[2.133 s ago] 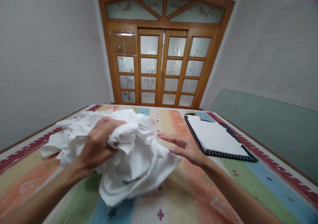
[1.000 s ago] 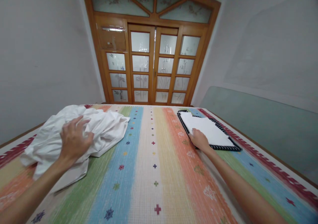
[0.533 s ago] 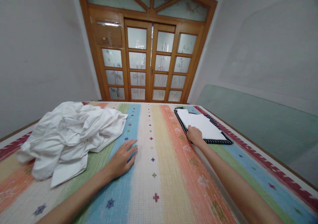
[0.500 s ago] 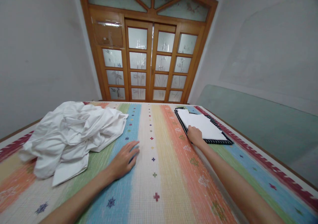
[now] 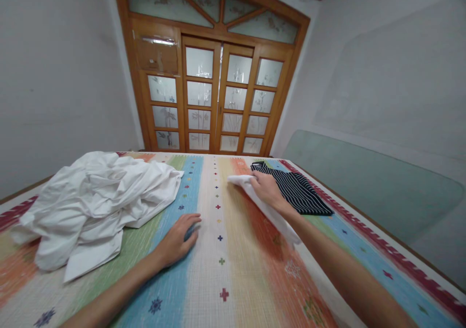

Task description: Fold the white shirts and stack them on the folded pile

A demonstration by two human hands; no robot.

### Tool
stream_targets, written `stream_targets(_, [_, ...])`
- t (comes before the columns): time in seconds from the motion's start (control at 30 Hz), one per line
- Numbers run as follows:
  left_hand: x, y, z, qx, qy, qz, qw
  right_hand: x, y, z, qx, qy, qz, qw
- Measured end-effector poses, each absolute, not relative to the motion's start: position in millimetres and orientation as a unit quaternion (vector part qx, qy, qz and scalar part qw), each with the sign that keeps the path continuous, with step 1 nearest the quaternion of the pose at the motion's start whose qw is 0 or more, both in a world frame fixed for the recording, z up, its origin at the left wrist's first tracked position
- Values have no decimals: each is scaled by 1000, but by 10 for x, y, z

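My right hand is closed on a folded white cloth, gripping it along its upper edge. The cloth is lifted and hangs tilted over the orange stripe, partly hidden behind my forearm. Just right of that hand lies a folded black garment with white stripes, flat on the bed or table cover. My left hand rests on the blue stripe of the cover, fingers loosely bent and apart, holding nothing. To its left is a crumpled heap of white fabric.
A striped, multicoloured cover spreads over the surface beneath my hands. Glazed wooden doors stand beyond the far edge. A pale green panel runs along the right side, against the wall.
My right hand has lifted the white cloth off the striped garment and carried it left, uncovering the stripes. My left hand has stayed in about the same place.
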State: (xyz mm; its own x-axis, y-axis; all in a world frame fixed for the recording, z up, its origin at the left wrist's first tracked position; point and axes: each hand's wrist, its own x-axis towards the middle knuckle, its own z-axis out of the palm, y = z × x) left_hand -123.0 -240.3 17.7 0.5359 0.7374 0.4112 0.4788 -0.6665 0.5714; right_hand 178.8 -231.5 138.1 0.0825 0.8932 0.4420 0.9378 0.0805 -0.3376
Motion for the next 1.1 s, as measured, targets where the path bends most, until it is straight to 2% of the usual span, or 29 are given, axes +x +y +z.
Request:
stream_targets(0.1, [-1147,-2366,199,759,414,382,326,1649,-2343,1524,-581,-668,120,449])
stream_targets(0.17, [-1101,-2341,277,674,425,429,425,1644,-2297,1543,-550,-624,205,516])
stream_targets(0.27, [-1067,-2344,495,549,425,452,560,1704,-2180,1418,-562,-591,230,531])
stream_targets(0.33, [-1051,-2372,654,501,436,466,584,1734,-2126,1266,-596,-600,182,502])
stream_targets(0.43, [-992,-2424,796,512,438,484,559,1683,-2147,1060,-616,-620,143,464])
stream_targets(0.5, [-924,-2451,802,538,414,469,565,1569,-2231,994,-583,-647,233,432])
stream_targets(0.6, [-828,-2483,750,577,382,441,572,1322,-2403,1008,-473,-674,437,362])
stream_targets(0.67, [-803,-2509,739,614,366,421,559,1162,-2501,1056,-425,-673,491,353])
stream_targets(0.73, [-815,-2541,773,648,344,413,539,1046,-2564,1106,-426,-676,471,374])
stream_targets(0.9, [-877,-2601,932,687,355,432,463,958,-2596,1186,-468,-696,297,457])
stream_targets(1.1, [-900,-2545,1006,710,406,480,317,967,-2568,1250,-472,-718,235,454])
